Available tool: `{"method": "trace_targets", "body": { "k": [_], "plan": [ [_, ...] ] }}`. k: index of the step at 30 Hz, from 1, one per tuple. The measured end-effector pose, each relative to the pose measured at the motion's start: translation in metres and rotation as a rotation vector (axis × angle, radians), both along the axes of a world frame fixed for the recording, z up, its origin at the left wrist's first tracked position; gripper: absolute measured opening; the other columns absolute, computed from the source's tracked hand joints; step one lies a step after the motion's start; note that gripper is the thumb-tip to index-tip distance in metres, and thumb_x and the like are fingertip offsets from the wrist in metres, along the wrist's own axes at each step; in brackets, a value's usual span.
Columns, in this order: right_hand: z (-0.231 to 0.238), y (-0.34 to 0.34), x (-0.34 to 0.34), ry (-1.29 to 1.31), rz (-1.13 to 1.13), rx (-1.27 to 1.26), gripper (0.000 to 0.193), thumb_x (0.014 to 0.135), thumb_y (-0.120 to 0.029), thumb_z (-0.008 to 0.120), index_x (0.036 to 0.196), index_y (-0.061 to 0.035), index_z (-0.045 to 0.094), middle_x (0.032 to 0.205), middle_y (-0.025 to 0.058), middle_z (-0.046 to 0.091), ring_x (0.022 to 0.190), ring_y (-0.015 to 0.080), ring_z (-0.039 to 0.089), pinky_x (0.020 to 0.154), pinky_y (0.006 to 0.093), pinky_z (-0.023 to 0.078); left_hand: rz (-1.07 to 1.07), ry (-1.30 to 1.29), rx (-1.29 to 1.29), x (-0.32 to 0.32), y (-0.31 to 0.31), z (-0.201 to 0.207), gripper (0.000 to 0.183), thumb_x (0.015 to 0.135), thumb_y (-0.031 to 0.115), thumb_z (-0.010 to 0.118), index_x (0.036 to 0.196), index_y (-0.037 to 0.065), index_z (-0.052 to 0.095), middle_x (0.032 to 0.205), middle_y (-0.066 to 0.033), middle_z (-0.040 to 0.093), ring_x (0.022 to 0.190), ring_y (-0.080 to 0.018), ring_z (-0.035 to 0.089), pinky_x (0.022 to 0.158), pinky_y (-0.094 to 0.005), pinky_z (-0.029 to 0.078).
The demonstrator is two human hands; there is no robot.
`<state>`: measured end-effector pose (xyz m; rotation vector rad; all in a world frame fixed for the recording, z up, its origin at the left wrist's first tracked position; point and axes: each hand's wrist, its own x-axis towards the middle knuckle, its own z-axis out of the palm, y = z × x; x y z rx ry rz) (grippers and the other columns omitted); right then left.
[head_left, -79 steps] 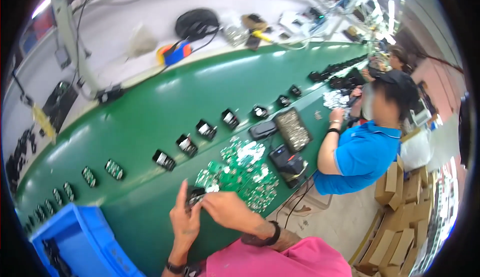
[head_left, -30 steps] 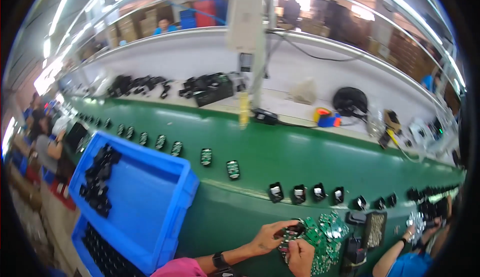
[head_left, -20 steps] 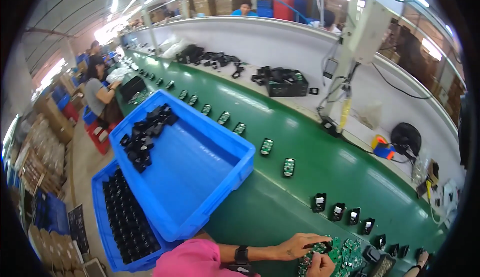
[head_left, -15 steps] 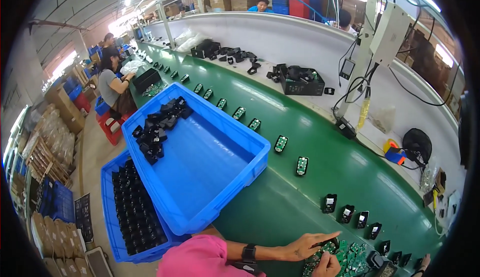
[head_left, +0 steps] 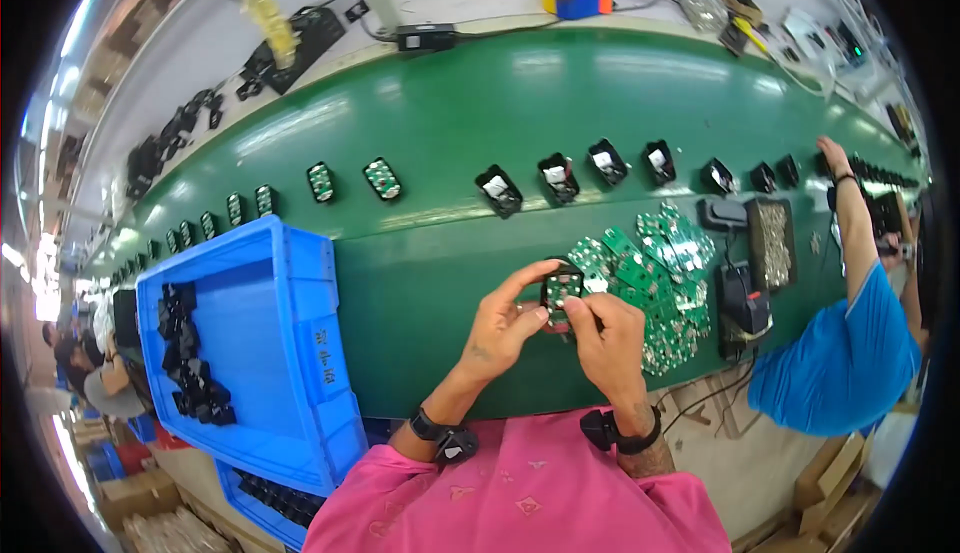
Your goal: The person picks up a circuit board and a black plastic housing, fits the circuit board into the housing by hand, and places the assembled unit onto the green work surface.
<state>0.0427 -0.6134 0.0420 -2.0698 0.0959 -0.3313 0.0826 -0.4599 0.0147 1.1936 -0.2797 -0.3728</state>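
Between my two hands, above the near side of the green table, is a small black plastic housing with a green circuit board in its opening. My left hand grips the housing from the left, fingers behind its upper edge and thumb at its side. From the right, my right hand is closed at the board's lower part, thumb against it; its other fingertips are partly hidden. Just right of them spreads a loose pile of green circuit boards. Black housings with white parts inside stand in a row beyond.
A blue bin holding black parts stands left, above another bin. Board-filled housings line the far left. Right are a tray of small metal parts, a black device and a co-worker's outstretched arm.
My view has swung right and down toward the table. Both hands now appear in the middle, raised off the board pile, with the housing and board held between them.
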Motion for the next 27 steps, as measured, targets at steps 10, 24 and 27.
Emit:
{"method": "trace_targets", "body": {
  "k": [10, 24, 27],
  "plan": [
    [-0.016, 0.001, -0.014, 0.059, -0.088, -0.009, 0.019, 0.092, -0.02, 0.064, 0.099, -0.0022, 0.062, 0.068, 0.0124, 0.062, 0.056, 0.0296, 0.061, 0.051, 0.0381, 0.046, 0.105, -0.01, 0.258, -0.012, -0.018, 0.001, 0.032, 0.097, 0.009, 0.053, 0.127, 0.0, 0.05, 0.113, -0.0156, 0.062, 0.082, -0.0131, 0.065, 0.053, -0.0229, 0.055],
    [-0.014, -0.006, -0.01, 0.018, 0.052, 0.008, 0.036, 0.099, -0.015, 0.049, 0.132, -0.0017, 0.051, 0.098, 0.0227, 0.066, 0.083, 0.0392, 0.066, 0.07, 0.043, 0.052, 0.014, -0.037, 0.312, -0.009, -0.021, 0.005, 0.034, 0.098, 0.007, 0.05, 0.131, -0.002, 0.048, 0.106, -0.0145, 0.066, 0.083, -0.0137, 0.067, 0.063, -0.027, 0.058],
    [-0.016, -0.005, -0.008, -0.004, 0.079, 0.081, 0.035, 0.098, -0.012, 0.051, 0.131, -0.0033, 0.052, 0.103, 0.0215, 0.065, 0.088, 0.0375, 0.066, 0.074, 0.0412, 0.053, 0.078, -0.096, 0.381, -0.016, -0.023, 0.004, 0.034, 0.097, 0.005, 0.052, 0.129, -0.002, 0.05, 0.109, -0.0175, 0.066, 0.085, -0.019, 0.068, 0.067, -0.0309, 0.058]
  ]
}}
